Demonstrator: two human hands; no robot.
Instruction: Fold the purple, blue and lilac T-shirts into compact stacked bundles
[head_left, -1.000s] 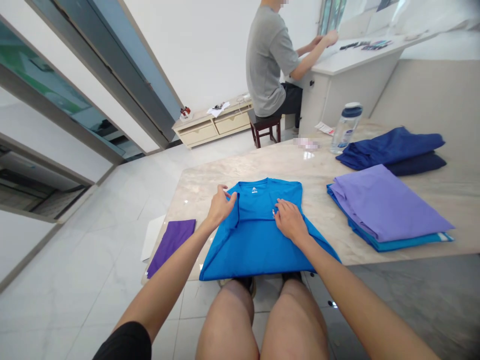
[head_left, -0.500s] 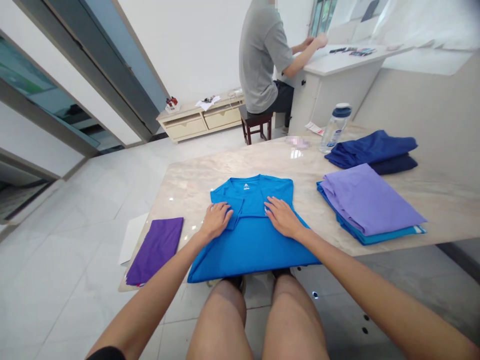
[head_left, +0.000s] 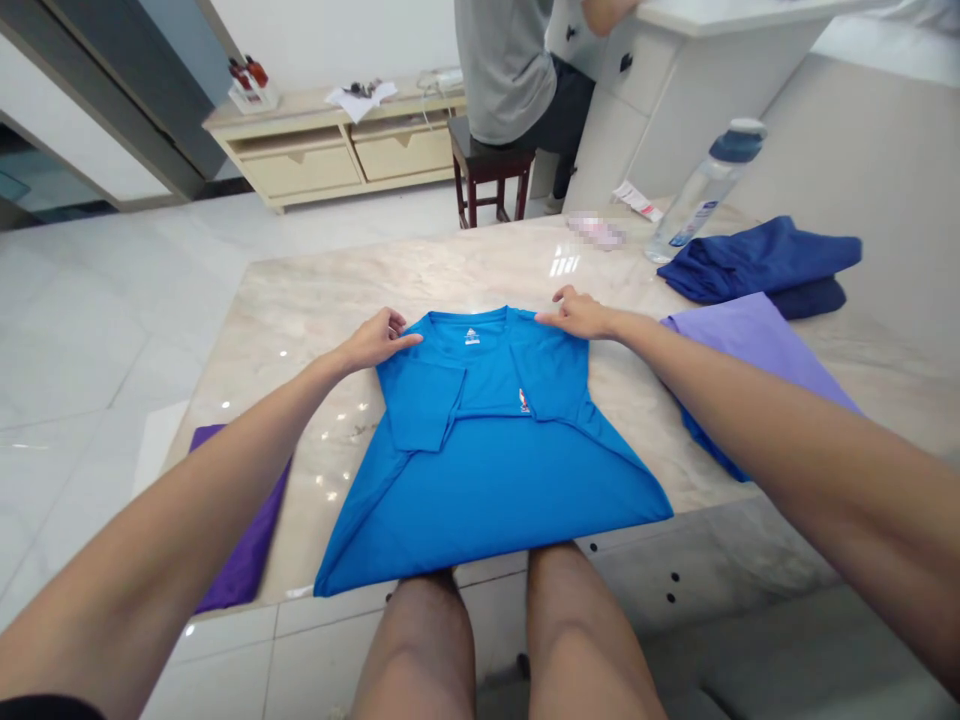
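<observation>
A blue T-shirt lies on the table with its collar away from me. Both its sleeves are folded inward over the chest, and its lower edge hangs at the near table edge. At the left shoulder of the shirt is my left hand, fingers bent and thumb apart, the thumb tip by the cloth. My right hand is over the right shoulder, its thumb and fingers spread, with the thumb near the fabric. Neither hand visibly grips the shirt.
Folded purple cloth lies left, partly behind my forearm. To the right are lilac cloth on blue cloth, navy cloth and a water bottle. Beyond the marble-patterned table, a person sits on a dark stool.
Both my hands have moved off the folded sleeves, outward and away from me to the shirt's shoulders. The view has tilted down and come closer.
</observation>
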